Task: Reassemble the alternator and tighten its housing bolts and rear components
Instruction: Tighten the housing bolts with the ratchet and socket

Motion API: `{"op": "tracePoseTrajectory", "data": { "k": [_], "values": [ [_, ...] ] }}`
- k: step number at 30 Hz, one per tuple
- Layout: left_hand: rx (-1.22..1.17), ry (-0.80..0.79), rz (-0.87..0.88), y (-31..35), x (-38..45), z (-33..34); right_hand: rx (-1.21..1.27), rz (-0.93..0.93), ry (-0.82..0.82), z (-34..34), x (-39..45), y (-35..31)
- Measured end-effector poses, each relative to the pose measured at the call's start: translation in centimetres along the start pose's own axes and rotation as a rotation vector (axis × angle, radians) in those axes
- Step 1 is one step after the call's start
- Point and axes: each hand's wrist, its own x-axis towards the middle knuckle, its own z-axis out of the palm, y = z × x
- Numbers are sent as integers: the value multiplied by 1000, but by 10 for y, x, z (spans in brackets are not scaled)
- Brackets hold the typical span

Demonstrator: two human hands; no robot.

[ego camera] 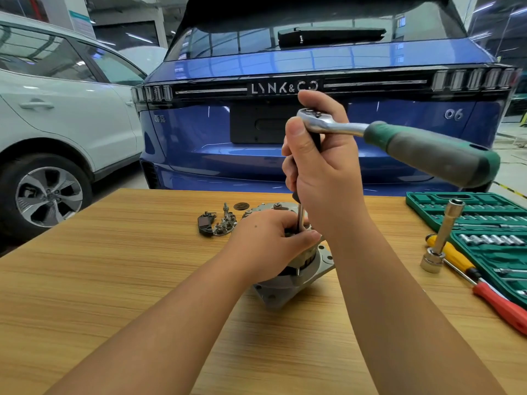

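Observation:
The grey alternator [288,283] stands on the wooden table [114,266], its top mostly hidden under my hands. My left hand [268,240] grips the alternator's upper housing and pinches the base of a steel extension bar [301,220] that rises straight up. My right hand [322,166] holds the bar's upper part just under the chrome head of a ratchet [322,121]. The ratchet's green and grey handle [433,151] sticks out to the right, free of any hand.
Loose rear parts, a black regulator [206,225] and a rectifier piece [225,225], lie behind the alternator. On the right are a green socket set case [484,223], a long socket [442,238] and a red and yellow screwdriver [482,283]. A blue car [285,67] stands beyond the table.

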Motion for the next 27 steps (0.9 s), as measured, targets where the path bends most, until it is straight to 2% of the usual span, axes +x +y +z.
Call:
{"op": "tracePoseTrajectory", "data": {
  "k": [4, 8, 13, 18, 24, 27],
  "values": [
    [-51, -59, -13, 2, -4, -5, -50, -12, 14, 0, 0, 2],
    [-165, -86, -133, 8, -4, -10, -16, -3, 35, 1, 1, 2],
    [-192, -82, -102, 10, -6, -10, -17, 4, 54, 1, 4, 4],
    [-93, -67, -7, 3, -6, -10, -11, 24, 50, -2, 9, 8],
    [-7, -70, -12, -2, -2, -11, -119, -7, -15, 14, 11, 16],
    [-15, -58, -2, -1, -2, -11, -96, 18, -22, 11, 13, 16]
  ]
}}
